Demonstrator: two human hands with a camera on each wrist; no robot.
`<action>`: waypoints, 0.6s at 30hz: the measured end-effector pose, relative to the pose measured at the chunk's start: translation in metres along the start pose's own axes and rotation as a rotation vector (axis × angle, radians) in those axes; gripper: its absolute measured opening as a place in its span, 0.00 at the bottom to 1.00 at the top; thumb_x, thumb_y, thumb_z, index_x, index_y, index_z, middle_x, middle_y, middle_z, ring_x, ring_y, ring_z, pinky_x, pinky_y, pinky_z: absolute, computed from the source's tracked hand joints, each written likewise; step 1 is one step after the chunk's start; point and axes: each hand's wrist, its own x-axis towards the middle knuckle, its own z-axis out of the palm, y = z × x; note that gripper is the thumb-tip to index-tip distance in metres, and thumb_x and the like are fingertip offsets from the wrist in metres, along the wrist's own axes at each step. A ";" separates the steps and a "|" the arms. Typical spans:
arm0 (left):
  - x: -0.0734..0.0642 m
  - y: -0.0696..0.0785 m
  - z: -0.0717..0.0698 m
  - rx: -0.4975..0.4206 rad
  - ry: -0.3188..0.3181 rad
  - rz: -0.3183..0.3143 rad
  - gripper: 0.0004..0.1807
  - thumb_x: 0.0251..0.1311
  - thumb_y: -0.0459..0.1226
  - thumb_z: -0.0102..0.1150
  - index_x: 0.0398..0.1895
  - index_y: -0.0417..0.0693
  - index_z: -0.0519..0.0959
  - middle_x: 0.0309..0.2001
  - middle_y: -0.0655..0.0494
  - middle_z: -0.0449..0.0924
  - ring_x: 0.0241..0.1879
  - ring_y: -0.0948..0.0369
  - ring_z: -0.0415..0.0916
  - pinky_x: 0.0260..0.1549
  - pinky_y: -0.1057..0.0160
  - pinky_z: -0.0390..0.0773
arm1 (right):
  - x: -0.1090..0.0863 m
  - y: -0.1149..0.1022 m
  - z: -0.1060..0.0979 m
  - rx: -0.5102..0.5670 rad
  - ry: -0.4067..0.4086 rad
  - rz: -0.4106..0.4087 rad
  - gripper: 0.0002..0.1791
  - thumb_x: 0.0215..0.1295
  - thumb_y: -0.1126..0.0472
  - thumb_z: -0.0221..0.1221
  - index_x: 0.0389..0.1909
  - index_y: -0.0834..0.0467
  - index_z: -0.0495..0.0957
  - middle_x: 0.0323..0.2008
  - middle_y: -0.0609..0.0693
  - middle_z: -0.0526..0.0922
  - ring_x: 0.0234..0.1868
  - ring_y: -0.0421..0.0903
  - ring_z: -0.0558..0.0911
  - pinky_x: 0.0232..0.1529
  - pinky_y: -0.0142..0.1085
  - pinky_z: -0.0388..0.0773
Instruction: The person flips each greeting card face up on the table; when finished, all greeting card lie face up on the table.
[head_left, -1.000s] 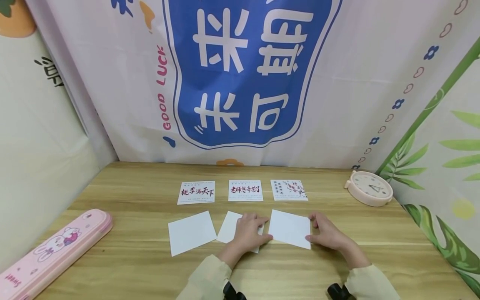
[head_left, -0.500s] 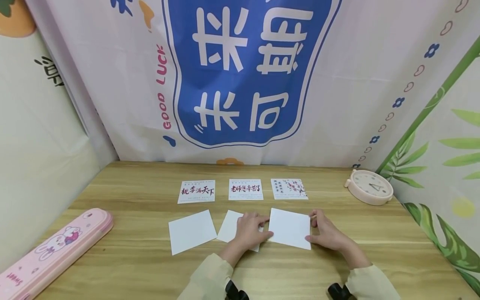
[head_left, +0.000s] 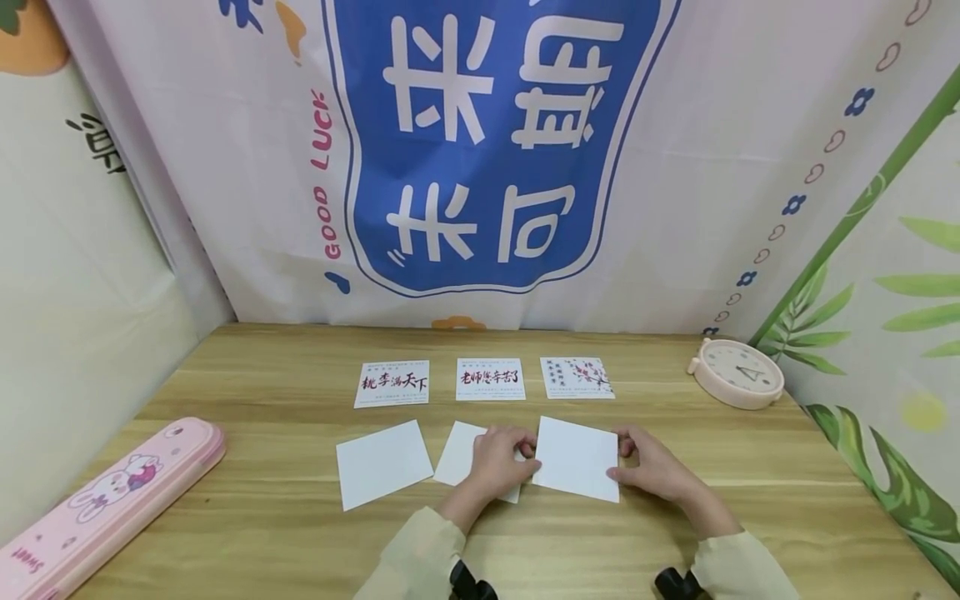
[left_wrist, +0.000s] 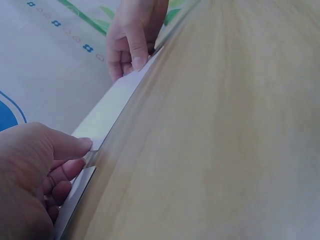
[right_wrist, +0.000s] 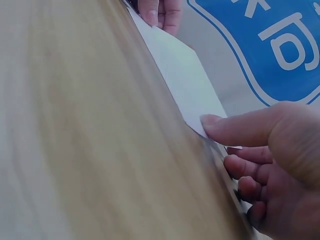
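In the head view, a blank white card [head_left: 576,458] lies between my hands, the rightmost of three in the near row. My left hand [head_left: 501,460] pinches its left edge and also covers part of the middle blank card [head_left: 454,454]. My right hand [head_left: 654,467] grips the opposite edge, thumb on top and the other fingers curled, as the right wrist view shows. That view also has the near corner of the white card [right_wrist: 180,75] slightly off the wood. At the row's left end lies another blank card [head_left: 384,464], touched by neither hand.
Behind the blank row stand three printed cards: the left card [head_left: 392,384], the middle card [head_left: 491,379] and the right card [head_left: 577,378]. A pink pencil case [head_left: 112,508] lies far left on the wooden table [head_left: 285,542]. A round clock [head_left: 738,373] sits at the back right.
The left fingers have curled in at the card's left edge, where the forefinger reached out before. The card has shifted very slightly left; the right hand keeps its hold.
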 end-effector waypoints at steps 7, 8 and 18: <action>0.001 -0.001 0.001 -0.130 0.034 0.000 0.04 0.40 0.35 0.63 0.23 0.49 0.78 0.20 0.67 0.72 0.24 0.69 0.68 0.32 0.64 0.63 | 0.001 0.004 0.004 0.188 0.077 0.091 0.14 0.49 0.69 0.60 0.34 0.68 0.66 0.21 0.50 0.67 0.19 0.40 0.64 0.17 0.27 0.61; 0.001 0.000 0.001 -0.161 0.042 -0.007 0.04 0.40 0.34 0.63 0.23 0.47 0.77 0.19 0.66 0.72 0.23 0.69 0.68 0.30 0.66 0.64 | 0.001 0.004 0.004 0.200 0.088 0.104 0.13 0.50 0.68 0.60 0.32 0.67 0.66 0.21 0.50 0.66 0.19 0.39 0.64 0.17 0.27 0.60; 0.002 0.005 0.000 -0.479 0.191 -0.067 0.02 0.45 0.30 0.60 0.23 0.38 0.80 0.21 0.58 0.73 0.23 0.67 0.67 0.23 0.70 0.69 | -0.001 -0.008 -0.002 0.434 0.116 0.153 0.13 0.57 0.60 0.55 0.21 0.66 0.70 0.15 0.49 0.69 0.16 0.39 0.65 0.18 0.28 0.63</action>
